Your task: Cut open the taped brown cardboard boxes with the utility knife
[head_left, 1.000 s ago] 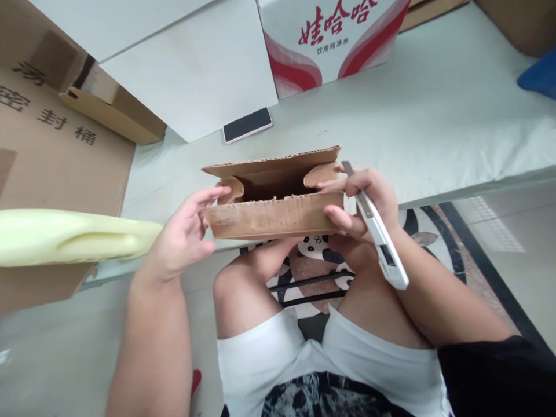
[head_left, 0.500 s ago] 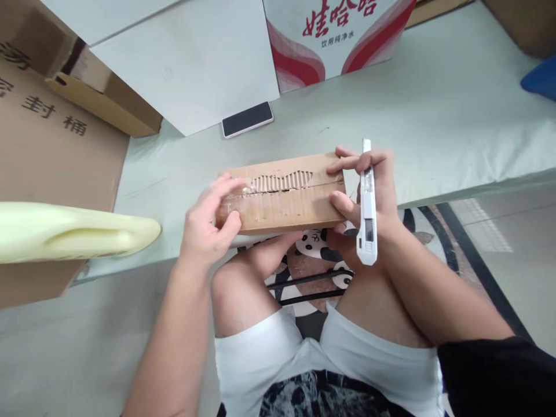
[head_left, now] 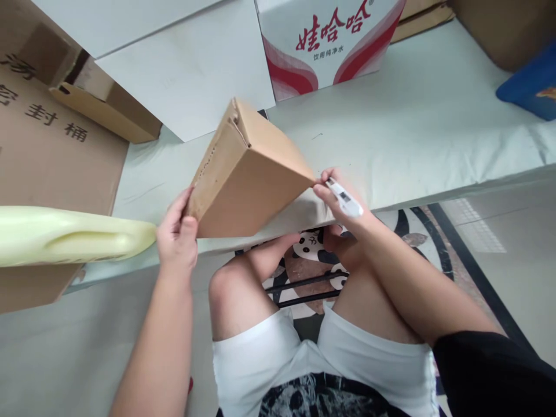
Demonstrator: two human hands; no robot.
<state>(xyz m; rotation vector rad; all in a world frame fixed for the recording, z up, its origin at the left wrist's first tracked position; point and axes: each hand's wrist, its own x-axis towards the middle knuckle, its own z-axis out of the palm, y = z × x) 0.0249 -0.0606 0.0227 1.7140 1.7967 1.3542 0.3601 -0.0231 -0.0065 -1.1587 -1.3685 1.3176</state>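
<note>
A brown cardboard box (head_left: 260, 191) is held tilted in the air, with a broad plain side facing me and its torn, taped edge on the left. My left hand (head_left: 177, 229) grips its lower left edge, thumb in front and fingers behind. At the box's right corner, the fingertips of my right hand (head_left: 336, 194) pinch the cardboard. That same hand keeps a white utility knife (head_left: 345, 198) tucked in it, pointing up and left; whether a blade is out cannot be seen.
A pale green cloth (head_left: 412, 139) covers the table. Behind the box stand a white box (head_left: 186, 75) and a red-and-white water carton (head_left: 330, 52). A phone (head_left: 263, 114) is mostly hidden. A pale yellow object (head_left: 78, 237) and large cartons (head_left: 56, 156) are at left, a blue object (head_left: 530, 84) at right.
The cardboard box has been turned and tilted up, so its torn top now faces left. My left hand moved left and lower; my right hand slid to the corner, the knife now slanting.
</note>
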